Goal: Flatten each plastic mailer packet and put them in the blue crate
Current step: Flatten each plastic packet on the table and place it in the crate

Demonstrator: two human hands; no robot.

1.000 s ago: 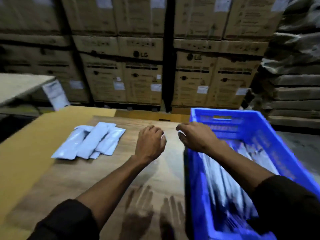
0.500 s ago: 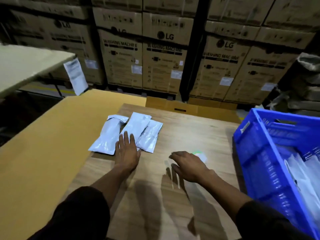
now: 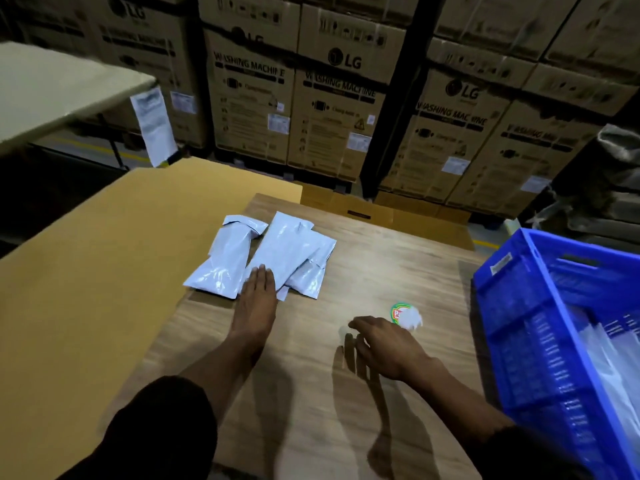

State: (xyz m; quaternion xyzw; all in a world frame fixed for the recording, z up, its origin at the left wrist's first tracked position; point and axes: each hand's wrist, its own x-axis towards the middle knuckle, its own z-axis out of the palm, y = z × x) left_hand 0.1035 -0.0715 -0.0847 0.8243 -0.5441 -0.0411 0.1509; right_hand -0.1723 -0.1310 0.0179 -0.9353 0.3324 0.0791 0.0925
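A: Head cam – what's the left hand (image 3: 255, 299) doing?

B: Flat, fingers straight & together, palm down on the near end of the middle pale grey glossy plastic mailer packet (image 3: 282, 251). Pressing/resting, not curled round anything.

A: Other packets w/ respect to that hand?

B: Left pale grey plastic packet (image 3: 227, 259) lies just left of the fingertips, its near corner beside the knuckles. Right pale grey plastic packet (image 3: 311, 271) is just right of the fingers, partly under the middle one. All three overlap in a fan on the light wood-grain tabletop (image 3: 346, 393).

A: Right hand (image 3: 384, 344)?

B: Over the wood, well apart from the packets, to the right of & nearer than the left hand. Fingers spread, loosely bent, holding nothing; can't tell if the tips touch the table. Just beyond it, by the knuckles, a small round green-rimmed sticker or lid (image 3: 403, 315) – glare, print unreadable.

A: Crate?

B: Blue slotted plastic crate (image 3: 519, 306) far right of the right hand, at the table edge. Whitish packets inside (image 3: 602, 358), blurred.

A: Rest?

B: Tan cardboard sheet (image 3: 86, 289) left of the left hand, under the wood top's left edge. Behind, stacked brown LG washing machine cartons (image 3: 311, 98).
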